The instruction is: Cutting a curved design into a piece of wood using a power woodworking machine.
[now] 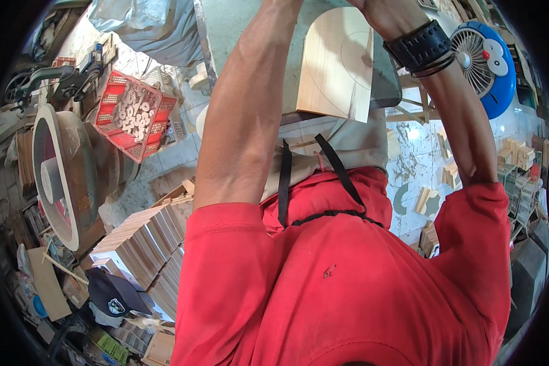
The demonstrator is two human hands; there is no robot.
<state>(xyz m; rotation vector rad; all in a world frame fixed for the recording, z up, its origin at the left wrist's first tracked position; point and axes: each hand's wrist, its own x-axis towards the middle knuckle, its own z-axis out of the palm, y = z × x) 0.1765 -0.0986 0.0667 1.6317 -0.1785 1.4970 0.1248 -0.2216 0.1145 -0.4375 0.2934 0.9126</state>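
Observation:
A pale wooden board (329, 76) with a rounded far end lies on the grey-green worktable (241, 30), its near end jutting slightly past the table's front edge. Curved pencil lines run over its face. My right hand (378, 8) is at the top edge of the view, by the board's far right side; its fingers are cut off. A black watch strap is on that wrist. Just the wrist end of my left hand (283, 3) shows, beyond the board's left side. Whether either hand touches or holds anything is out of sight.
Left of the table stands a red plastic basket (119, 104) of small wooden pieces, near a large round-rimmed machine (55, 177). Stacked wooden boards (143, 244) and a dark cap (117, 296) lie lower left. A blue fan (500, 91) stands right, with cut wooden blocks (430, 201) on the floor.

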